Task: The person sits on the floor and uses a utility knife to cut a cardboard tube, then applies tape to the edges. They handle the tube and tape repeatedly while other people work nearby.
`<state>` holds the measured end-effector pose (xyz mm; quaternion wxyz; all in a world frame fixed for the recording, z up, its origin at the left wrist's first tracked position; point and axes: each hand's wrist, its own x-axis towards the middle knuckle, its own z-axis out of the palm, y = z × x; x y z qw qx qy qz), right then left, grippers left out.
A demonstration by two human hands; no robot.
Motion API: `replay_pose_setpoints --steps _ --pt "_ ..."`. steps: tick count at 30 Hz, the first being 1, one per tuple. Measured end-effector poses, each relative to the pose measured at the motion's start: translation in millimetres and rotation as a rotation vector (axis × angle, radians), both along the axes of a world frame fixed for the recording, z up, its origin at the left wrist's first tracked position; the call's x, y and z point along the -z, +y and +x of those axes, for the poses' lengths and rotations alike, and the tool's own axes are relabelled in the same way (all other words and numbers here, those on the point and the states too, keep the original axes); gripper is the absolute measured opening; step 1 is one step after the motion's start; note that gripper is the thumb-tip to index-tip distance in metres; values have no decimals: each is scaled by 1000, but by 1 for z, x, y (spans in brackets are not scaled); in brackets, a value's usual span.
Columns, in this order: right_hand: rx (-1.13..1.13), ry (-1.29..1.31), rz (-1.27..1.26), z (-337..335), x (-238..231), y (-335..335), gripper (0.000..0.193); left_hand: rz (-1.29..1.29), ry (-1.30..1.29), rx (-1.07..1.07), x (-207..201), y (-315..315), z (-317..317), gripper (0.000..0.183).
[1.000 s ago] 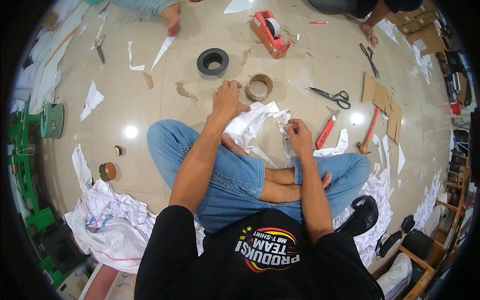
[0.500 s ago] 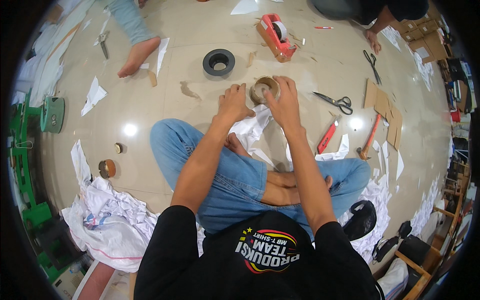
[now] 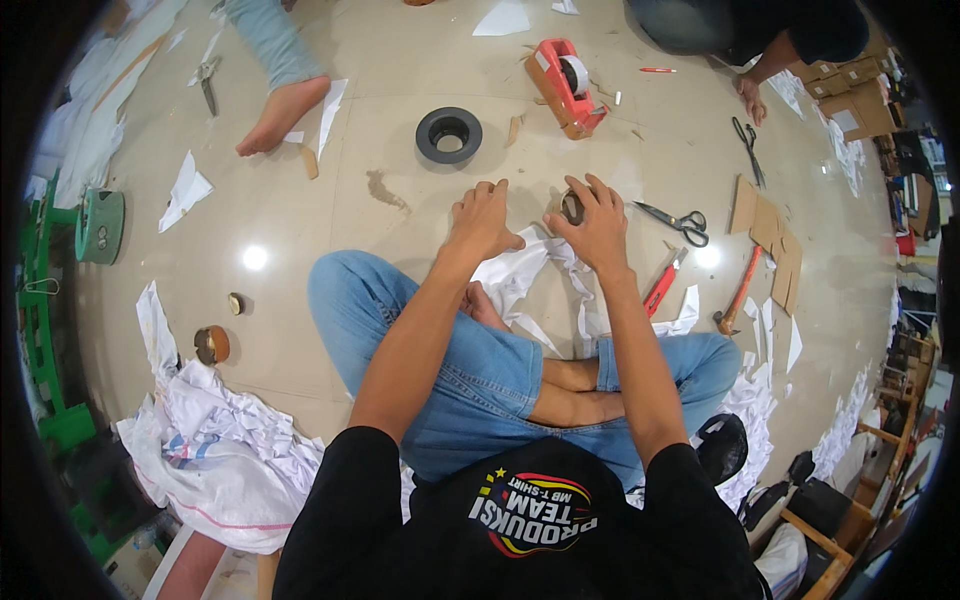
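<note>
My right hand [image 3: 598, 228] has its fingers curled over a brown cardboard ring [image 3: 572, 207], which looks like a tape core and is mostly hidden beneath the hand. Its dark opening shows between thumb and fingers. Left of it, apart from the ring, my left hand [image 3: 484, 224] holds nothing, its fingers spaced from the thumb. Crumpled white paper [image 3: 515, 265] lies on the floor just below both hands. Beyond them sits a black flanged ring [image 3: 448, 136]. A red tape dispenser [image 3: 566, 88] with a white roll stands farther off.
To the right lie black scissors [image 3: 680, 220], a red utility knife [image 3: 662, 285], a wooden-handled hammer [image 3: 738, 290] and cardboard strips [image 3: 768, 235]. A co-worker's bare foot [image 3: 285, 115] rests at far left; another person's hand [image 3: 751, 98] is at far right. A white sack [image 3: 205, 485] slumps at near left.
My right hand has moved rightward with the cardboard ring, which has tipped from facing up to a tilted pose. My left hand has shifted slightly right and sits apart from the ring.
</note>
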<state>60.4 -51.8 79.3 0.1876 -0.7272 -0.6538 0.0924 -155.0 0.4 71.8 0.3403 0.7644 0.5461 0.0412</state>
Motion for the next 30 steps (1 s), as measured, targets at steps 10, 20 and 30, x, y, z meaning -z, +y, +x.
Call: replay_pose_setpoints --steps 10,20,30 --pt "93 -108 420 -11 -93 60 72 90 -35 -21 3 -5 1 109" --pt "49 -291 55 -6 36 54 62 82 -56 -12 3 -2 6 109" --pt "139 -102 351 -11 -49 71 64 84 -60 -32 4 -2 2 107"
